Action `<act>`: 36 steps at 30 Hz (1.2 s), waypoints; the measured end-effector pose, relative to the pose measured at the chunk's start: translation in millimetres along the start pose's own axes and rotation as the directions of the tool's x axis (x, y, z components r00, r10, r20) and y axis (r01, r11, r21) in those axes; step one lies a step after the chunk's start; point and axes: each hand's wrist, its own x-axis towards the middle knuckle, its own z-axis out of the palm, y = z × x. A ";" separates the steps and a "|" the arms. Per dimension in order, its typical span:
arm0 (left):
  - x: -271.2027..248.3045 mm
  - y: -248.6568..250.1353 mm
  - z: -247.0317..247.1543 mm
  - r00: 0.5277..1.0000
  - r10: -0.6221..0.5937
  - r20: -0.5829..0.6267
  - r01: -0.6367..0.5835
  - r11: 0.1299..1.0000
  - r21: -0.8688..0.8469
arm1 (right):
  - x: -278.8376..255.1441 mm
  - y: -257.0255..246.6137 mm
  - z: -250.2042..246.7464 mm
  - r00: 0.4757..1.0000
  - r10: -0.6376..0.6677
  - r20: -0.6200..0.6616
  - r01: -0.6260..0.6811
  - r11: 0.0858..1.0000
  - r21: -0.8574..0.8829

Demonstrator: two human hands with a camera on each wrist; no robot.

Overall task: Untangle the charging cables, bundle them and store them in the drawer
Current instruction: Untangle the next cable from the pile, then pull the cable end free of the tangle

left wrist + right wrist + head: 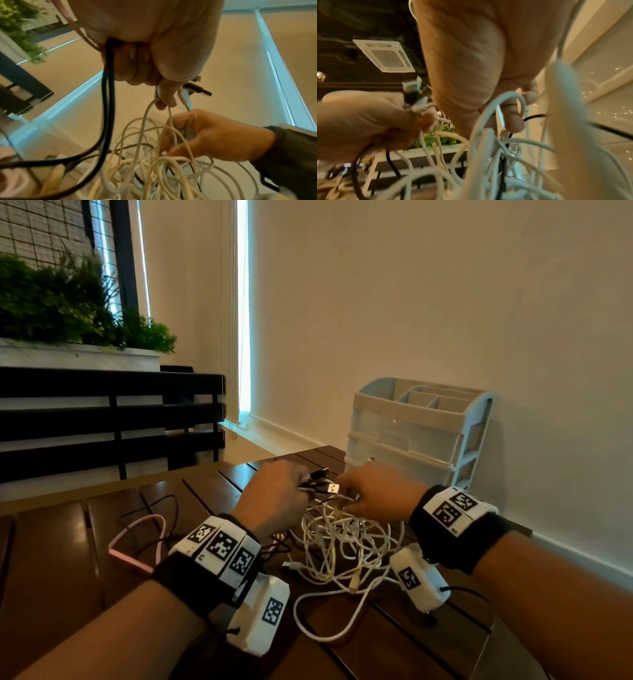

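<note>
Your left hand (274, 498) clenches several plugs (325, 484); your right hand (376, 491) pinches white cables (342, 539). One pink cable (137, 539), one drawer unit (418, 429).

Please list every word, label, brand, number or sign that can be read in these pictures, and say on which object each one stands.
No readable words, brands or numbers in any view.
Black-and-white square coded markers on the black wristbands and on the white wrist-camera housings: patterns only, no text.
White plastic drawer organizer: no label visible.
White ceiling air-conditioner unit: no readable marking.
Tangled white charging cables: plugs too small and blurred to show any print.
</note>
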 end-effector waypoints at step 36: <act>-2.9 9.2 -13.2 0.999 0.001 0.044 0.000 1.000 -0.019 | -9.0 3.2 18.3 0.993 0.027 0.112 -0.050 0.977 0.205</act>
